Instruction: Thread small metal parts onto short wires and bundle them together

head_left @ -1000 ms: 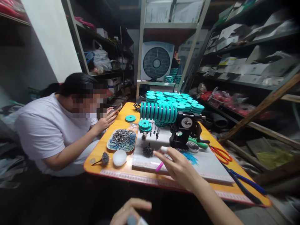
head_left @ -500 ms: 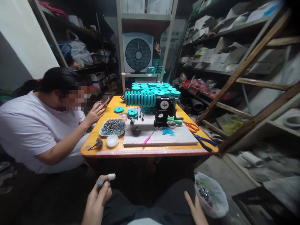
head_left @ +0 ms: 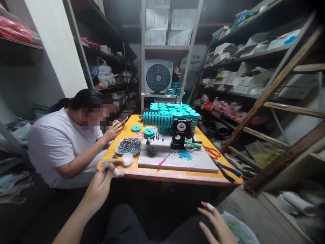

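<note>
Holding a small grey-blue piece (head_left: 107,165) pinched between thumb and fingers, the left hand (head_left: 100,184) is raised at the near left corner of the table (head_left: 177,176), just short of the white dish (head_left: 127,159); one fingertip wears a white wrap. The right hand (head_left: 215,225) lies open, fingers spread and empty, low on the lap well in front of the table, beside a clear bag (head_left: 238,232).

On the table, the white board (head_left: 203,162) carries a black winder (head_left: 179,135) near its far edge, with a row of teal spools (head_left: 157,119) to the winder's left and more stacked behind it. A pink tool (head_left: 161,161) and a blue tuft (head_left: 185,155) lie loose on the board in front of the winder. A tray (head_left: 128,145) of small metal parts sits left of the board, scissors (head_left: 212,151) and pliers (head_left: 228,169) to its right.

Judging by this, many spools look finished, while the tray remains well filled, so much work seems left. Neither hand is at the winder.

A person (head_left: 63,145) sits at the table's left side with a phone.
</note>
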The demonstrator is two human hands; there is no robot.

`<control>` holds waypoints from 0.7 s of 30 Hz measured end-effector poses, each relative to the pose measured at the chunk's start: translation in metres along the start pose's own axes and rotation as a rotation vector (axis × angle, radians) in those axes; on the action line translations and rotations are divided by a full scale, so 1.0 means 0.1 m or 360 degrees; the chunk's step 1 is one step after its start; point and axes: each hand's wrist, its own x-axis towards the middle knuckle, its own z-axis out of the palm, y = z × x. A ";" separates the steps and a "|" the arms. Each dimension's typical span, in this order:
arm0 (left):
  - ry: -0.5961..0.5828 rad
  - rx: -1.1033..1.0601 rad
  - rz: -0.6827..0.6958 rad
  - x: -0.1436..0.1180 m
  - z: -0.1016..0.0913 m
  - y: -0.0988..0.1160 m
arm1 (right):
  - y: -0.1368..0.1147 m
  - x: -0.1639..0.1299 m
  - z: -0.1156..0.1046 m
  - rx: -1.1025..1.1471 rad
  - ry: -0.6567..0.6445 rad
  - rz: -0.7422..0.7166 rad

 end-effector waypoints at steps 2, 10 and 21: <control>-0.0130 0.0169 0.0064 0.20 0.03 0.22 | -0.37 0.18 -0.21 -0.0325 0.0202 -0.0403; -0.0659 0.0728 0.0563 0.58 1.10 0.70 | -1.27 0.46 -0.92 -0.0490 0.0711 -0.1048; -0.0891 0.1156 0.1282 0.91 2.66 0.89 | -1.03 0.38 -1.06 -0.0446 0.0932 -0.0725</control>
